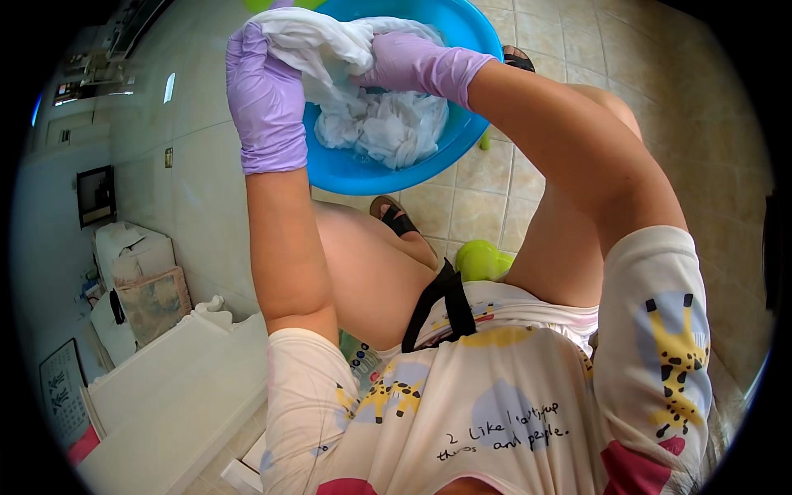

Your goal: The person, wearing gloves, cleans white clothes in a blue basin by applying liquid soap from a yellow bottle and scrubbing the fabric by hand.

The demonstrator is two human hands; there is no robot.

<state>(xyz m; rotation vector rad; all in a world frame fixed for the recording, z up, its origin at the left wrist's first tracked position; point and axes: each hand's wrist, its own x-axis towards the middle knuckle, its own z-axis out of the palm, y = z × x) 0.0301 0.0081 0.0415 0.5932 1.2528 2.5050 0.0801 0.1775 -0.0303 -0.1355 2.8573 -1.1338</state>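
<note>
A wet white cloth is stretched between my two hands above a blue basin. My left hand, in a lilac rubber glove, is closed round the cloth's left end, raised over the basin's left rim. Farther right, my right hand, in a matching glove, grips the cloth over the basin's inside; its fingertips are partly hidden by the fabric. Below the hands, more bunched white fabric lies in the basin, wet and crumpled. Whether it is one piece with the held cloth, I cannot tell.
Beige floor tiles surround the basin. A bright green rounded object is between my legs, and my sandalled foot rests near the basin. White furniture and a pale storage bag are at the left.
</note>
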